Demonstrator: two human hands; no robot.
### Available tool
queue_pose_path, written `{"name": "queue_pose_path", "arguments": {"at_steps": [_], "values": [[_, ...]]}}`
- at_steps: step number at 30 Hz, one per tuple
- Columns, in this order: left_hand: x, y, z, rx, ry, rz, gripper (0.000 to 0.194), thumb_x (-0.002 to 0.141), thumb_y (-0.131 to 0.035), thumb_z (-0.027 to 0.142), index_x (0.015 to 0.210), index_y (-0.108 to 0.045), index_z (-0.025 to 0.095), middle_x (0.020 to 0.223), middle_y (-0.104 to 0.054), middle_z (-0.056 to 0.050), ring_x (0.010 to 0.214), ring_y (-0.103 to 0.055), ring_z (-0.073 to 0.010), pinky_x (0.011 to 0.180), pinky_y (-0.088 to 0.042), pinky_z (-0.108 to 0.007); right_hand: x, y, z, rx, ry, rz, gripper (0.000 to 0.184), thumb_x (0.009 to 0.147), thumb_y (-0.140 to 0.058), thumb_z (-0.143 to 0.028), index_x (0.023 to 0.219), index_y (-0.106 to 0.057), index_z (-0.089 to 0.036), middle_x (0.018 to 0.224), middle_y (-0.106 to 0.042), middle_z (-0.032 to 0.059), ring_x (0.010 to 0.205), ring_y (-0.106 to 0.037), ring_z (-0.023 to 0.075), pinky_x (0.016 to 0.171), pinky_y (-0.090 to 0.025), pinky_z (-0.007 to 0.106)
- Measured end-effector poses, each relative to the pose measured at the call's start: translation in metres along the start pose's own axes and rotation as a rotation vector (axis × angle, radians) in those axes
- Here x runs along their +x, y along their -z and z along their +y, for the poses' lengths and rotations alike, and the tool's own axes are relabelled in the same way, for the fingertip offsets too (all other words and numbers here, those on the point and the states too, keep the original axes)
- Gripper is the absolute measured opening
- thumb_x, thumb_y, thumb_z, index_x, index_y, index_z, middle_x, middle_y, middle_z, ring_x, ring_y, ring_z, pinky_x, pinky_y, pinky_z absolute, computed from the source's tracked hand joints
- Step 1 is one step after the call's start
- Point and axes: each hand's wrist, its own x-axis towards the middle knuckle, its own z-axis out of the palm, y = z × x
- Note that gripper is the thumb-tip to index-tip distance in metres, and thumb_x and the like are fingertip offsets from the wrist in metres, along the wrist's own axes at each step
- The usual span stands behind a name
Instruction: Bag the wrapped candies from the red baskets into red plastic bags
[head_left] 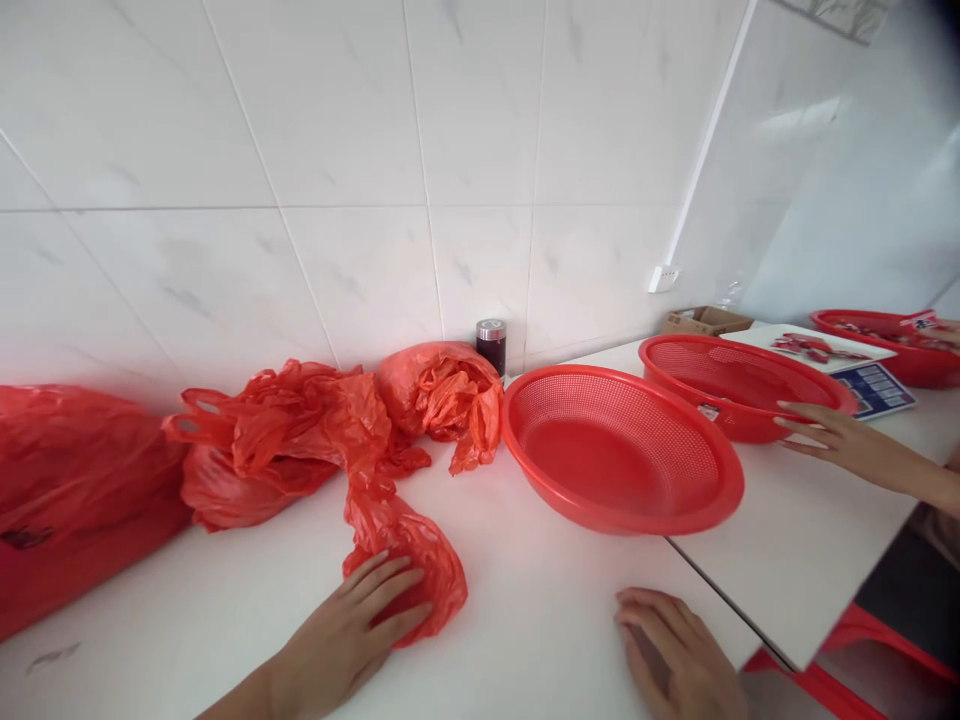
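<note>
Several crumpled red plastic bags (315,440) trail across the white table (525,610) from the tiled wall, and the left hand (352,630) lies spread and flat on the nearest bunched end (409,560), fingers pressing the thin glossy film down, while the right hand (675,655) rests loosely curled on bare tabletop, holding nothing. The film looks slippery and weak, so I judge a hard tug could tear it or drag the heap into the small dark jar (491,346) behind. Just right sits a round red mesh basket (622,450), rigid and perforated; another person's hand (832,435) touches a second basket (739,385) beyond.
</note>
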Motion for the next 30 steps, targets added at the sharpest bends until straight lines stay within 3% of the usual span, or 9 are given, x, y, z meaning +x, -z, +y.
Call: {"name": "queue_pose_path", "arguments": {"at_steps": [15, 21, 26, 28, 30], "values": [[0.000, 0.002, -0.001, -0.003, -0.041, -0.011, 0.047, 0.094, -0.041, 0.021, 0.140, -0.043, 0.032, 0.142, -0.050, -0.002, 0.133, -0.041, -0.0251, 0.105, -0.042, -0.041, -0.001, 0.002, -0.005, 0.006, -0.036, -0.037, 0.011, 0.085, -0.052, -0.023, 0.093, -0.059, -0.023, 0.099, -0.063, 0.0059, 0.092, -0.058, 0.0222, 0.076, -0.046, 0.036], [-0.003, 0.000, 0.004, 0.013, 0.062, 0.043, 0.042, 0.095, -0.038, 0.024, 0.134, -0.050, 0.037, 0.140, -0.052, 0.000, 0.133, -0.039, -0.0257, 0.108, -0.037, -0.045, 0.000, 0.003, -0.006, 0.003, -0.036, -0.063, 0.010, 0.084, -0.053, -0.021, 0.093, -0.058, -0.022, 0.099, -0.062, 0.0053, 0.093, -0.058, 0.0217, 0.076, -0.045, 0.035], [0.001, 0.002, 0.009, -0.022, 0.122, 0.119, 0.038, 0.098, -0.032, 0.030, 0.125, -0.058, 0.037, 0.123, -0.065, 0.000, 0.119, -0.053, -0.0207, 0.107, -0.038, -0.039, -0.001, 0.002, -0.004, 0.038, -0.085, -0.080, 0.011, 0.081, -0.054, -0.019, 0.091, -0.059, -0.023, 0.098, -0.063, 0.0046, 0.091, -0.059, 0.0213, 0.075, -0.046, 0.034], [0.011, 0.011, 0.014, -0.114, 0.113, 0.160, 0.036, 0.097, -0.033, 0.031, 0.120, -0.062, 0.035, 0.114, -0.069, 0.000, 0.110, -0.060, -0.0190, 0.101, -0.043, -0.033, 0.002, 0.003, -0.007, 0.102, -0.123, -0.117, 0.011, 0.079, -0.055, -0.017, 0.088, -0.060, -0.023, 0.096, -0.063, 0.0039, 0.090, -0.059, 0.0211, 0.075, -0.046, 0.034], [0.030, 0.028, 0.022, -0.318, 0.124, 0.210, 0.033, 0.096, -0.037, 0.034, 0.117, -0.063, 0.032, 0.104, -0.072, -0.002, 0.096, -0.066, -0.0182, 0.088, -0.051, -0.027, 0.013, 0.008, -0.016, 0.262, -0.177, -0.237, 0.013, 0.078, -0.054, -0.014, 0.084, -0.060, -0.023, 0.092, -0.063, 0.0027, 0.088, -0.060, 0.0190, 0.077, -0.047, 0.031]]}}
